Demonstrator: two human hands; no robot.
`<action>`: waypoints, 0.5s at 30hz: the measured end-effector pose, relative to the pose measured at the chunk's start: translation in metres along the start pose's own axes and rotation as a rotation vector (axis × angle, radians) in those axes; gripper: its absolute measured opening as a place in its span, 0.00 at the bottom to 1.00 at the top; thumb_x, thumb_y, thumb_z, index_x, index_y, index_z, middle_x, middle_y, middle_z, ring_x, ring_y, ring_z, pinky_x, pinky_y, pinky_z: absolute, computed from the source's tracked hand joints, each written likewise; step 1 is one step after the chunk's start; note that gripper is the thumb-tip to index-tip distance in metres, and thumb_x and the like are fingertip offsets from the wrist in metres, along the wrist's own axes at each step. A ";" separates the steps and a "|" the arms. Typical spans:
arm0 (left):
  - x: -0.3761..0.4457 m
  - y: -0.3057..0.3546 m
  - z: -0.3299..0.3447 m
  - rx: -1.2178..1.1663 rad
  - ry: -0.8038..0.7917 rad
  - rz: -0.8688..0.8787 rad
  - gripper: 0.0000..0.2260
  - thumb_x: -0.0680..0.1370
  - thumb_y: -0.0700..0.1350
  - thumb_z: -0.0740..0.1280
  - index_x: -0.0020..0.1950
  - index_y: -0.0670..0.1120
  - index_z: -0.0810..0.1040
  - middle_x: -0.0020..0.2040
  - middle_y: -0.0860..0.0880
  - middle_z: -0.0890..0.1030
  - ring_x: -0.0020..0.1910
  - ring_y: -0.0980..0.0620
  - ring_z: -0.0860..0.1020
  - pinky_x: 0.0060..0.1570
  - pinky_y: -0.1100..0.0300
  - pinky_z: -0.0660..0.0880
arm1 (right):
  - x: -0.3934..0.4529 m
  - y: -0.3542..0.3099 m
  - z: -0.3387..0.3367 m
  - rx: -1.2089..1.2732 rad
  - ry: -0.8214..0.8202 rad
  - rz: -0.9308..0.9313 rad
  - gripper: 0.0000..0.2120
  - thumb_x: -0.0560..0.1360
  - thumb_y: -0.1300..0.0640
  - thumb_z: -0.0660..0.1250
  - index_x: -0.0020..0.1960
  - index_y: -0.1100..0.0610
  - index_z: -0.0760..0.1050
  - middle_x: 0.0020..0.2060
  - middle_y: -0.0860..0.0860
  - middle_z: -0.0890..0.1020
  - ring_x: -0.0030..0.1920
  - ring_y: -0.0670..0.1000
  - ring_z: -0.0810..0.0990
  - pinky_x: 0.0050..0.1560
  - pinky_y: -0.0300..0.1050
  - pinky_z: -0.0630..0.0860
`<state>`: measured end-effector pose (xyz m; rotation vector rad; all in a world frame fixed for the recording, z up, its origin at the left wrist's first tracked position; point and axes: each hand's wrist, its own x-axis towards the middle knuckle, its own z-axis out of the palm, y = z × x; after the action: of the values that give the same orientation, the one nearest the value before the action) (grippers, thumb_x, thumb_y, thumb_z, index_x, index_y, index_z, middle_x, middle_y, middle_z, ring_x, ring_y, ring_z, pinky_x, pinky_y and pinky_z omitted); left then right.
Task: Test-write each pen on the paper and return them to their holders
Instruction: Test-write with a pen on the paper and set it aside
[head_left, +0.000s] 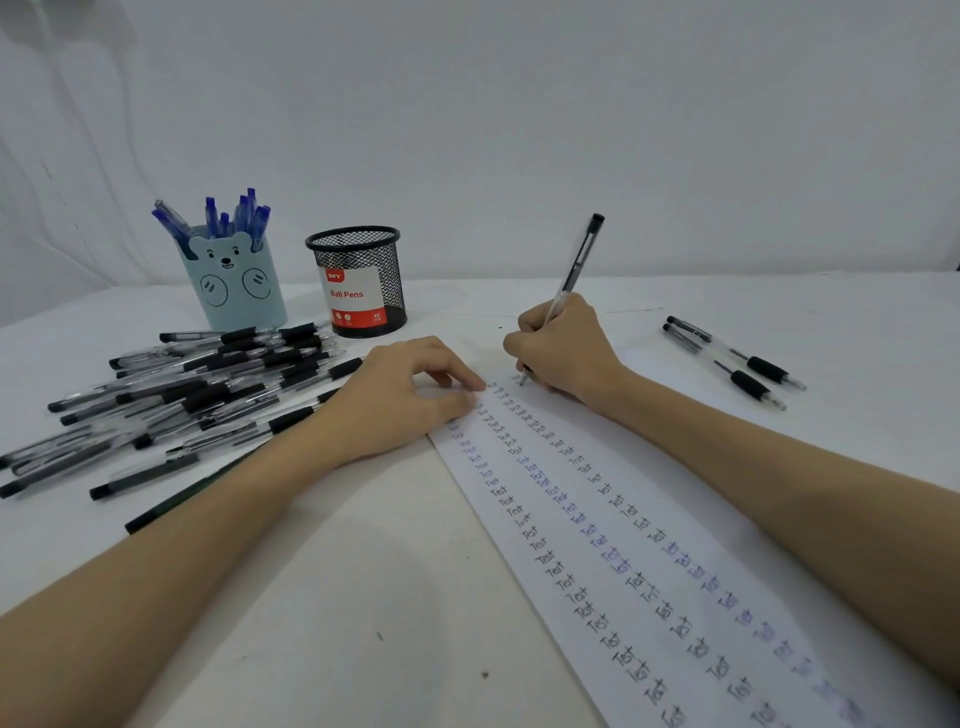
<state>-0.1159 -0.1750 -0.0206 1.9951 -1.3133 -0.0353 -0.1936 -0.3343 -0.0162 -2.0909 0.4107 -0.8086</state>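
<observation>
My right hand grips a black pen, its tip touching the far end of the white paper. The sheet carries three columns of the word "Test" in black and blue ink. My left hand rests on the paper's left edge with fingertips pressed down, holding nothing. A heap of several black pens lies left of that hand. The light blue bear holder stands at the back left with several blue pens in it. Beside it stands the black mesh holder, labelled "Ball Pens", with no pens showing.
Two black pens lie side by side on the white table to the right of the paper. A plain white wall rises behind the table.
</observation>
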 end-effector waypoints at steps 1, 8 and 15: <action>0.000 0.000 0.000 0.000 0.000 -0.001 0.05 0.73 0.43 0.72 0.45 0.52 0.84 0.48 0.56 0.80 0.45 0.62 0.77 0.40 0.77 0.64 | 0.000 0.000 0.000 -0.003 -0.008 -0.001 0.23 0.65 0.71 0.59 0.20 0.53 0.53 0.12 0.44 0.56 0.30 0.52 0.70 0.31 0.42 0.62; -0.001 0.001 0.001 0.006 -0.006 -0.009 0.05 0.73 0.44 0.72 0.45 0.53 0.83 0.49 0.56 0.80 0.46 0.62 0.76 0.41 0.77 0.64 | 0.002 0.002 0.002 -0.026 0.025 -0.026 0.24 0.65 0.70 0.59 0.19 0.54 0.51 0.15 0.46 0.52 0.32 0.51 0.67 0.29 0.41 0.56; -0.002 0.001 0.000 0.008 -0.006 0.005 0.05 0.73 0.43 0.72 0.47 0.51 0.83 0.49 0.56 0.80 0.46 0.62 0.76 0.41 0.78 0.64 | 0.003 0.002 0.003 -0.042 0.015 -0.006 0.25 0.66 0.70 0.60 0.19 0.54 0.52 0.14 0.45 0.53 0.32 0.51 0.67 0.30 0.42 0.56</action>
<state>-0.1172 -0.1740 -0.0211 1.9992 -1.3245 -0.0342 -0.1892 -0.3352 -0.0176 -2.1273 0.4332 -0.8258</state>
